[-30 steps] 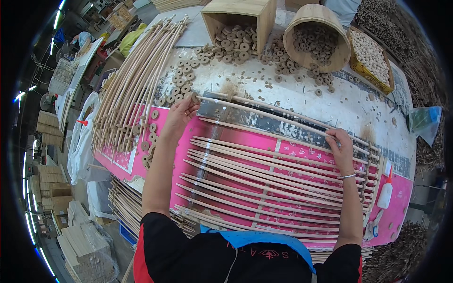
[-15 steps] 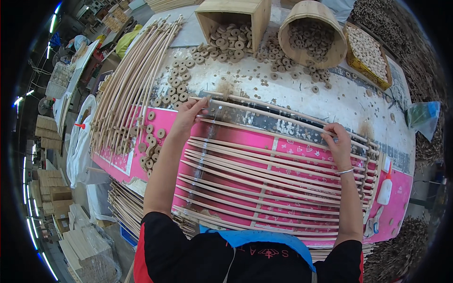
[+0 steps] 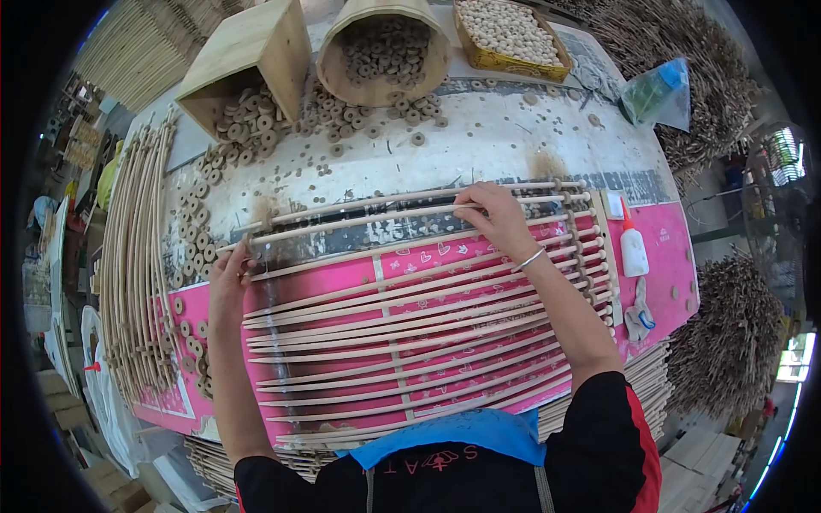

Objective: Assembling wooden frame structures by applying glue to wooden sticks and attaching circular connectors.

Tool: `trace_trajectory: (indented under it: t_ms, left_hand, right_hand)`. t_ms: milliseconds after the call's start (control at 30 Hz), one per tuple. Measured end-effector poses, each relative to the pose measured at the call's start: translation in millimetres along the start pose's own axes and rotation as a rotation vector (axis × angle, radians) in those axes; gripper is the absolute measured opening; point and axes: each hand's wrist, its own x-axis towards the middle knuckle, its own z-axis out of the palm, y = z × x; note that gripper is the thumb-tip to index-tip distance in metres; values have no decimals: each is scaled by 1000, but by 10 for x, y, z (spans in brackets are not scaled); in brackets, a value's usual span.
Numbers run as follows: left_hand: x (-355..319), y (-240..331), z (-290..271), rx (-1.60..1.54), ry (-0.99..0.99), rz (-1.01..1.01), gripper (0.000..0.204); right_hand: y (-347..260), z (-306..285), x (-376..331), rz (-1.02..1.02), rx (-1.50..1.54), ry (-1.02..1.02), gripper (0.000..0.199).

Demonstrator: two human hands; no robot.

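So both hands are up at the far edge of a curved lattice of thin wooden slats (image 3: 410, 342) that lies on a pink mat (image 3: 667, 256) on the surface. The left hand (image 3: 229, 272) sits at the left end of the far slats, fingers curled over the slat ends, a narrow grip closed on them as far as I can see. The right hand (image 3: 496, 218) is further right and a bit farther off, fingers pressed down and pinched around the top slat (image 3: 385, 215), with a thin bracelet (image 3: 530, 259) on that wrist. The lattice runs left to right across the mat, and crosspieces tie the slats together near the middle and at the right end.

Other stuff around: a white glue bottle (image 3: 633, 248) stands just right of the lattice on the mat, with a rag-looking thing (image 3: 637, 312) near of it. Far side of the surface has a square wooden box (image 3: 248, 60) and a round basket (image 3: 385, 43), both tipped and spilling small wooden rings (image 3: 342, 111) across the white top. A yellow tray of pale beads (image 3: 509, 34) sits to the right of those, plus a plastic bag (image 3: 654, 94) further right. A bundle of long loose slats (image 3: 137, 256) lies along the left edge.
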Motion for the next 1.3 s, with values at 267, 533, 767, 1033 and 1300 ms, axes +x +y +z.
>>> trace_trajectory:
  t_ms: [267, 533, 767, 1033, 1300]
  left_hand:
    - [-121, 44, -93, 113, 39, -20, 27]
    - [-255, 368, 139, 1199, 171, 892, 43]
    - [-175, 237, 91, 1281, 68, 911, 41]
    - [-101, 143, 161, 1246, 50, 887, 39]
    - [-36, 63, 197, 1249, 65, 890, 40]
  right_hand:
    - [75, 117, 29, -62, 14, -8, 15]
    - [94, -18, -16, -27, 16, -23, 14]
    - [24, 24, 10, 7, 27, -62, 13]
    - [110, 38, 22, -77, -122, -74, 11]
    - [103, 45, 34, -97, -206, -68, 10]
